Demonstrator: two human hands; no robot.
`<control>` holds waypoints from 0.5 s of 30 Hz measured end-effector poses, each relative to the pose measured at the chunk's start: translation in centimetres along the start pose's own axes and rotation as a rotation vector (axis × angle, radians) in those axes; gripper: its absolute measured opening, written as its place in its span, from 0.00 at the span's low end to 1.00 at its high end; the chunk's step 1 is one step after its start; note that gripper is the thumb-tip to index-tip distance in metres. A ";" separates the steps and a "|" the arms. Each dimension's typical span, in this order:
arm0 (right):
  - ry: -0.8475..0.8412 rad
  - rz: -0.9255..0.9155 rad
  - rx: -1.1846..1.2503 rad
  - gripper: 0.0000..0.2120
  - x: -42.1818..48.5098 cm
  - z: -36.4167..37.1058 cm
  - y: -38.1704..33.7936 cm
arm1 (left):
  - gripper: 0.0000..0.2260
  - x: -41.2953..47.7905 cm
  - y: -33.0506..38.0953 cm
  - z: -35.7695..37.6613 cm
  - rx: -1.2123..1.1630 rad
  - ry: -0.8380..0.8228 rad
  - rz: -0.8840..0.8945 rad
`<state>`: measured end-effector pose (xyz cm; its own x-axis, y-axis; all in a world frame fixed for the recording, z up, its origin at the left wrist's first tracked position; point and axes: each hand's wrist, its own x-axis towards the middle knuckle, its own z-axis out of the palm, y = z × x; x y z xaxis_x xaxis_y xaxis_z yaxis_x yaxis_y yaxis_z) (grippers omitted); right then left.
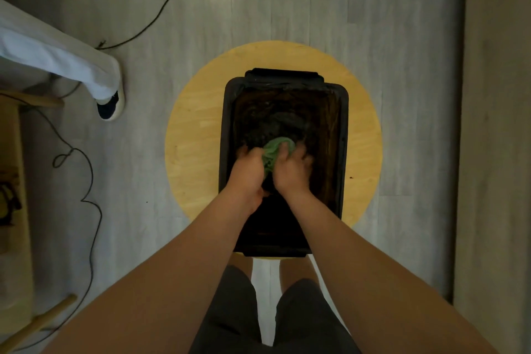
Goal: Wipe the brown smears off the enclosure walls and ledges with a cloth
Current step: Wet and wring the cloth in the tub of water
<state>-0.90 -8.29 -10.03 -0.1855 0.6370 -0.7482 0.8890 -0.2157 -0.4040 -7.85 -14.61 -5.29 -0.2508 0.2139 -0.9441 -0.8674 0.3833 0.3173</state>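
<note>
A black rectangular enclosure point(225, 135) stands on a round wooden table point(192, 135). Its inner walls and floor look dark with brown smears. Both of my hands are inside it, over the middle of the floor. My left hand point(248, 172) and my right hand point(293, 169) are closed side by side on a bunched green cloth point(274, 151), which sticks out between and beyond the fingers. The lower part of the cloth is hidden between my hands.
The table stands on a grey plank floor. Black cables point(89, 169) trail across the floor at left. Another person's leg in white trousers and a dark shoe point(109, 106) stands at upper left. Wooden furniture point(17, 210) lines the left edge.
</note>
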 end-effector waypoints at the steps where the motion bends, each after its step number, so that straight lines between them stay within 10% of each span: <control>1: -0.084 0.006 0.011 0.23 -0.4 0.0 0.0 | 0.19 -0.2 0.0 0.2 -0.008 0.008 -0.027; 8: -0.119 -0.354 0.208 0.18 -6.0 -3.2 -1.0 | 0.15 -0.5 0.4 -0.1 0.170 -0.053 0.051; 15: -0.103 -0.178 0.067 0.16 -3.2 -4.5 -1.9 | 0.18 -1.6 0.5 0.0 0.249 -0.048 -0.027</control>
<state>-0.10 -6.63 -4.48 -0.3824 0.5911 -0.7102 0.8089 -0.1575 -0.5665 -7.89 -14.80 -3.64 -0.2033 0.2406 -0.9491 -0.7394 0.5977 0.3099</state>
